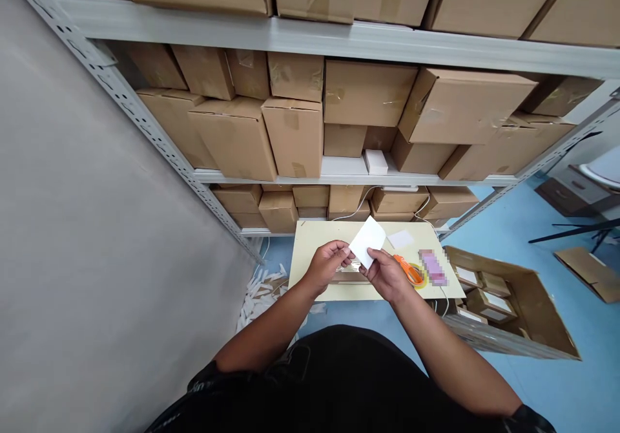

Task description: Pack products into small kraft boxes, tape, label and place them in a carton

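Observation:
Both hands hold a small white label point(368, 240), tilted and curling a little at one corner. My left hand point(327, 266) pinches its left edge between thumb and fingers. On its lower right side, the thumb of my right hand point(387, 276) presses on the face while the fingers stay beneath. Below the hands a cardboard box point(346, 278) with shiny tape lies on the cream tabletop point(310, 245), partly hidden by them. Right of my right hand is an orange tape dispenser point(409, 270) with a yellowish roll. Another white slip point(401, 238) lies flat behind it.
A pink-purple item point(433, 268), blurred out, lies at the table's right. An open carton point(527, 297) beside the table holds several small labelled boxes. Metal shelves point(300, 35) packed with cartons rise behind. White paper strips point(256, 300) litter the floor near the left wall point(97, 258).

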Tool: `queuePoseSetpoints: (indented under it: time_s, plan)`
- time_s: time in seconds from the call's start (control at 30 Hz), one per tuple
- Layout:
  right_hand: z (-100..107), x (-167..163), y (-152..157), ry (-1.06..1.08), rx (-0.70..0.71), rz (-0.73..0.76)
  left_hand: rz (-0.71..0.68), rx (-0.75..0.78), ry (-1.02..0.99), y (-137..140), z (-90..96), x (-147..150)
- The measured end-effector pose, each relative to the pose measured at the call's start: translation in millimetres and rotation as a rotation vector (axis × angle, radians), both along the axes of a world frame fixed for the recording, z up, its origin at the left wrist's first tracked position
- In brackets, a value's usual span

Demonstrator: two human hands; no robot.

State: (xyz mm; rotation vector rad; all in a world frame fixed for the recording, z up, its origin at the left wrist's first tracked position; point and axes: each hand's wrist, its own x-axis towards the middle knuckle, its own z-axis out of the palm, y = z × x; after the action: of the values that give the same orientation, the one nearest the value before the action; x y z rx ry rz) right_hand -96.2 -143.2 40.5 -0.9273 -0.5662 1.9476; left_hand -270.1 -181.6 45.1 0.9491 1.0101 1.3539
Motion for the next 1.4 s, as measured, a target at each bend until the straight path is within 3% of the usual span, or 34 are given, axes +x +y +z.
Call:
queuePoseSetpoints:
  time_s: [0.4, 0.53, 0.6, 0.7, 0.8, 0.87, 1.0, 1.13, 1.27, 1.4]
  plan:
    - [-1, -13, -19, -0.032, -0.021, 0.027, -0.080, -0.022, -0.085, -9, 1.4, -15]
    - [-11, -15, -24, -0.287, -0.016, 0.061, -0.088, -0.006, -0.068, -11, -3.7, -15]
    - [-16, -15, -26, -0.522, 0.100, -0.066, -0.080, 0.000, -0.041, -11, -6.5, -15]
    - [-17, -14, -29, -0.724, 0.455, -0.221, -0.076, 0.008, -0.003, -13, -9.6, -14]
    - [-11, -15, -33, -0.681, 0.719, -0.080, -0.089, 0.028, 0.019, -16, -10.4, -12]
    - [-5, -17, -36, -0.661, 0.802, 0.009, -0.085, 0.039, 0.021, -19, -9.7, -10]
    - [4, -19, -40, -0.722, 0.911, 0.052, -0.081, 0.034, 0.040, -25, -8.2, -8]
    - [7, -16, -40, -0.707, 0.811, 0.049, -0.081, 0.065, 0.128, -30, -6.2, -12]
    - [15, -13, -34, -0.703, 0.642, 0.091, 0.076, 0.143, 0.317, -29, -0.4, -21]
    - [22, -11, -25, -0.654, 0.521, 0.160, -0.041, 0.109, 0.464, -26, 1.7, -26]
